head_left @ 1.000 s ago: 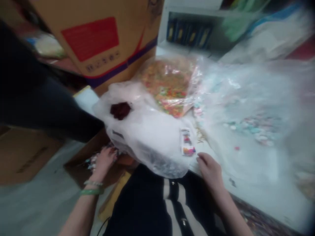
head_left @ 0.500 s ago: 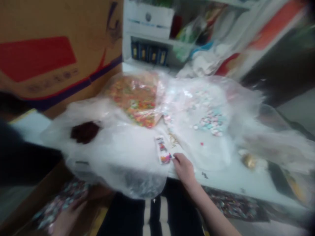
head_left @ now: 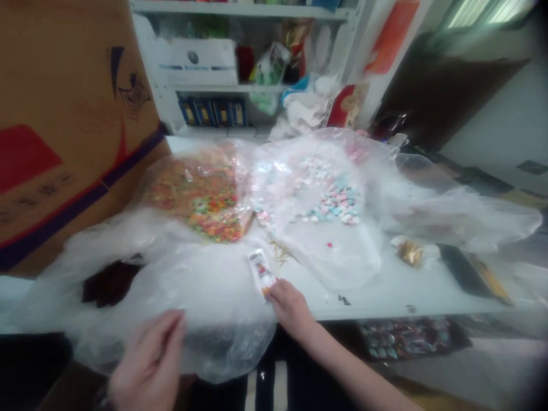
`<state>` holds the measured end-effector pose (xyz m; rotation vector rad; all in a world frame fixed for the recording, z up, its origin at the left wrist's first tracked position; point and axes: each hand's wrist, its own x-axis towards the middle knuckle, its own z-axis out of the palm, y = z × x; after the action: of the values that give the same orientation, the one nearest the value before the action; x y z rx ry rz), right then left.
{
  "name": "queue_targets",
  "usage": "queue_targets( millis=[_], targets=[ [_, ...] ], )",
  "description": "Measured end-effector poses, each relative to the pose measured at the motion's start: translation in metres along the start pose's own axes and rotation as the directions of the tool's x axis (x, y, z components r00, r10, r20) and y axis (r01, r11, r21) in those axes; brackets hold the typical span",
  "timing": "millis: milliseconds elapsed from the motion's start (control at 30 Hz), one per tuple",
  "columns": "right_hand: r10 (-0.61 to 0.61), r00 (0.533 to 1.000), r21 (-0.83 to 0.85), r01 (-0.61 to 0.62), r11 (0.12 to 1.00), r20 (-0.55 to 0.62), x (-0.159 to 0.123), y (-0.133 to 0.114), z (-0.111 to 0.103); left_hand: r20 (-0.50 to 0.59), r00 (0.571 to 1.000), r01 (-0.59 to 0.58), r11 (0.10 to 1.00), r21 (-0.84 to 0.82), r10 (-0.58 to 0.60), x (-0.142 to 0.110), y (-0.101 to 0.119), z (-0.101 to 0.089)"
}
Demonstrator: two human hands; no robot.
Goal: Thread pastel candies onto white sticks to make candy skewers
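Note:
My right hand rests at the front edge of the white table, its fingers pinched on the near end of a small colourful packet. My left hand is raised in front of a cloudy white plastic bag that hangs over the table edge; its fingers are bunched together and blurred, with nothing visible in them. A dark red object shows through the bag at its left. Behind lie a clear bag of orange and green pieces and a clear bag of pastel pieces.
A large cardboard box with red and purple print stands at the left. White shelves with boxes and packets rise behind the table. A small gold item and a dark flat object lie at the right.
The view has swung up and right. My left hand came up from the box on the floor to the white bag. My right hand reached the small packet and pinched its end.

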<state>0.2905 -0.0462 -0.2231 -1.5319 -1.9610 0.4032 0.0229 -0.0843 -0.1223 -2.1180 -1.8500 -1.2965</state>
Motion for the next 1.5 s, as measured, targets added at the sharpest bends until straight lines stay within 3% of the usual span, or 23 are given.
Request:
queue_targets(
  millis=[100, 167, 233, 300, 367, 433, 567, 767, 933, 1067, 1133, 1233, 1400, 1500],
  targets=[
    [-0.019, 1.000, 0.064, 0.020, 0.998, -0.025, -0.007, 0.003, -0.003, 0.164, 0.948, -0.269, 0.962, -0.049, 0.273, 0.013, 0.035, 0.044],
    [0.005, 0.999, 0.098, 0.000, 0.995, -0.053, -0.012, 0.009, -0.008, 0.292, 0.886, -0.379, 0.925, 0.013, 0.359, 0.010, 0.041, 0.070],
    [0.033, 0.995, 0.114, -0.023, 0.993, -0.090, -0.016, 0.020, -0.014, 0.496, 0.831, -0.367, 0.918, 0.148, 0.252, 0.001, 0.036, 0.091],
    [0.067, 0.989, 0.117, -0.052, 0.992, -0.131, -0.019, 0.032, -0.020, 0.640, 0.768, -0.289, 0.909, 0.300, 0.033, -0.010, 0.026, 0.102],
    [0.107, 0.981, 0.112, -0.089, 0.990, -0.164, -0.021, 0.045, -0.023, 0.694, 0.703, -0.209, 0.889, 0.407, -0.152, -0.020, 0.013, 0.105],
    [0.146, 0.973, 0.118, -0.127, 0.985, -0.176, -0.023, 0.055, -0.024, 0.707, 0.667, -0.160, 0.882, 0.444, -0.235, -0.029, 0.003, 0.102],
    [0.197, 0.972, 0.127, -0.181, 0.975, -0.128, -0.022, 0.061, -0.022, 0.719, 0.668, -0.154, 0.910, 0.385, -0.191, -0.041, -0.009, 0.094],
    [0.178, 0.983, 0.098, -0.172, 0.980, -0.056, -0.017, 0.040, -0.023, 0.692, 0.715, -0.168, 0.935, 0.311, -0.102, -0.044, -0.016, 0.088],
    [0.171, 0.985, -0.043, -0.172, 0.984, -0.017, -0.013, 0.034, -0.025, 0.673, 0.736, -0.199, 0.929, 0.312, -0.068, -0.033, -0.023, 0.092],
    [0.153, 0.988, -0.070, -0.154, 0.986, -0.025, -0.013, 0.027, -0.019, 0.609, 0.790, -0.228, 0.953, 0.197, 0.063, -0.031, -0.014, 0.101],
    [0.103, 0.994, -0.054, -0.105, 0.993, -0.031, -0.009, 0.019, -0.016, 0.578, 0.800, -0.260, 0.962, 0.089, 0.162, -0.033, -0.005, 0.108],
    [-0.058, 0.998, -0.059, 0.060, 0.996, 0.032, 0.003, 0.006, -0.014, 0.587, 0.772, -0.313, 0.949, 0.020, 0.242, -0.040, 0.005, 0.122],
    [-0.361, 0.914, -0.126, 0.386, 0.914, 0.183, 0.024, -0.005, -0.004, 0.680, 0.718, -0.345, 0.923, 0.168, 0.145, -0.052, -0.006, 0.137],
    [-0.436, 0.863, -0.133, 0.478, 0.868, 0.254, 0.032, -0.001, 0.012, 0.732, 0.670, -0.391, 0.898, 0.203, 0.127, -0.055, -0.015, 0.138]
  ],
)
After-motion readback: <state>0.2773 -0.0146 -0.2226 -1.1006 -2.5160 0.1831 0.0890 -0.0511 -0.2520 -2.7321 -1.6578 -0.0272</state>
